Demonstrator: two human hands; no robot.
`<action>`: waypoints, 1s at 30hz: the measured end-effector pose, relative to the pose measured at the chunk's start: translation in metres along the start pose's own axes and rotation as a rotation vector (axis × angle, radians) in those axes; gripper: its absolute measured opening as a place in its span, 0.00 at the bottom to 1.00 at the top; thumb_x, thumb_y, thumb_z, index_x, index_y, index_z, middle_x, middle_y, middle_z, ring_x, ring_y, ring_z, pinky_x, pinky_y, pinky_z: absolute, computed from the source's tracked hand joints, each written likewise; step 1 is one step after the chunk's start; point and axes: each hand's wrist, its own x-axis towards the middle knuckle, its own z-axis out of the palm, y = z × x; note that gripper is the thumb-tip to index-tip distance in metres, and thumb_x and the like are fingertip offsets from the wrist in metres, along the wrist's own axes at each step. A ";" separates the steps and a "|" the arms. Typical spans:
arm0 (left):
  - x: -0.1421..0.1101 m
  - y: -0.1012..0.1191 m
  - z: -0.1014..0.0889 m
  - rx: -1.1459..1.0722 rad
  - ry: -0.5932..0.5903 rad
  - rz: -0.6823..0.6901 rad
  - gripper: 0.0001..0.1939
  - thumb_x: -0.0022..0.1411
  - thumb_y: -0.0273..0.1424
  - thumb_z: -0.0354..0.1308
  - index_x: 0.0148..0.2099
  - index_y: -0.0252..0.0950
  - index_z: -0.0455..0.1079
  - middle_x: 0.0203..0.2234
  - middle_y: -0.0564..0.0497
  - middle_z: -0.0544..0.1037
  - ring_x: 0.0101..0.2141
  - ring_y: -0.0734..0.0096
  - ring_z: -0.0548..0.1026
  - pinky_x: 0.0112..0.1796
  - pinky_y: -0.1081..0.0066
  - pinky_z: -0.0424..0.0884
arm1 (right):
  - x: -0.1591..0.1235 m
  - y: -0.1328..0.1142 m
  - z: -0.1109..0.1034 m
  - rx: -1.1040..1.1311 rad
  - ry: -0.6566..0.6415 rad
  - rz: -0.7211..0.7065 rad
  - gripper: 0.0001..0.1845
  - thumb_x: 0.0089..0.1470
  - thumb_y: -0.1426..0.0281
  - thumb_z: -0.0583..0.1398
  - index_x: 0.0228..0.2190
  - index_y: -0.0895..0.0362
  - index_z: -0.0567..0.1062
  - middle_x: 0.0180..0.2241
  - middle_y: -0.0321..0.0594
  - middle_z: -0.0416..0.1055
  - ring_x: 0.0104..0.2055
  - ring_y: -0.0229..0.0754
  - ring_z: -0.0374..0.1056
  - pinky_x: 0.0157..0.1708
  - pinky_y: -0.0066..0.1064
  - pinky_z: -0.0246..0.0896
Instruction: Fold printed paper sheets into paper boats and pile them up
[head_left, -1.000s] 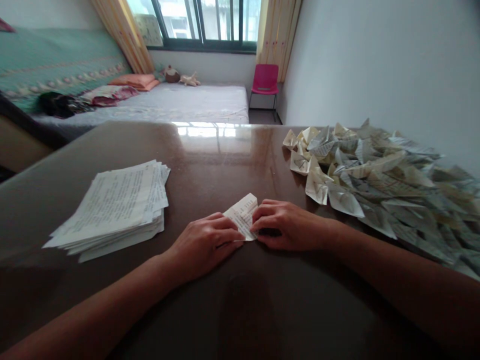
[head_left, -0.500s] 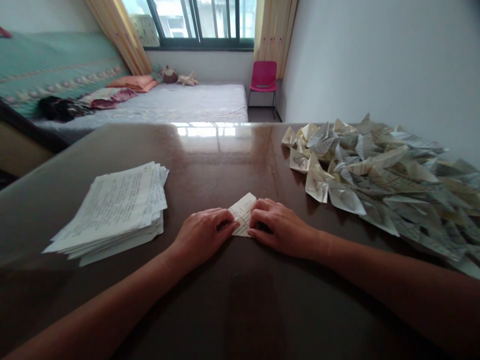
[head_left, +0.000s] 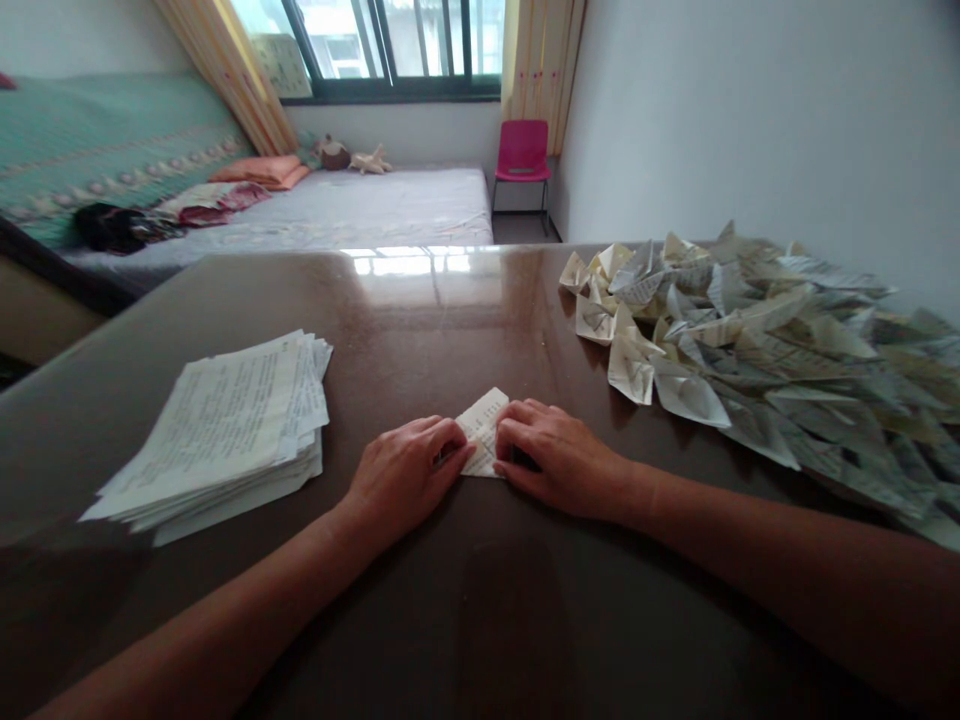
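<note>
A small folded sheet of printed paper [head_left: 484,430] lies on the brown tabletop between my hands. My left hand [head_left: 411,462] grips its left edge, thumb and fingers pinched together. On the opposite edge, the curled fingers of my right hand [head_left: 553,455] pinch the paper. Fingers cover both side corners of the sheet, while its top corner and bottom edge show. To the left sits a stack of printed sheets [head_left: 225,420], apart from my left hand. Beyond my right forearm is a large heap of folded paper boats [head_left: 750,340].
The glossy brown table [head_left: 420,350] reflects the window at its far edge. Behind it stand a bed [head_left: 405,200] with pillows and clothes and a pink chair [head_left: 523,152]. A white wall [head_left: 750,110] runs along the right side.
My left hand has drawn back slightly to the left, its thumb now pinching the paper's left edge. My right fingers have curled in more. The camera view has shifted a little.
</note>
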 end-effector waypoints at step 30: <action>-0.012 0.000 -0.016 0.299 -0.016 0.586 0.12 0.67 0.26 0.49 0.50 0.34 0.69 0.44 0.48 0.76 0.46 0.68 0.72 0.46 0.68 0.72 | -0.018 -0.021 -0.004 -0.557 0.018 -0.371 0.12 0.60 0.75 0.52 0.39 0.63 0.74 0.32 0.46 0.71 0.36 0.48 0.65 0.33 0.39 0.54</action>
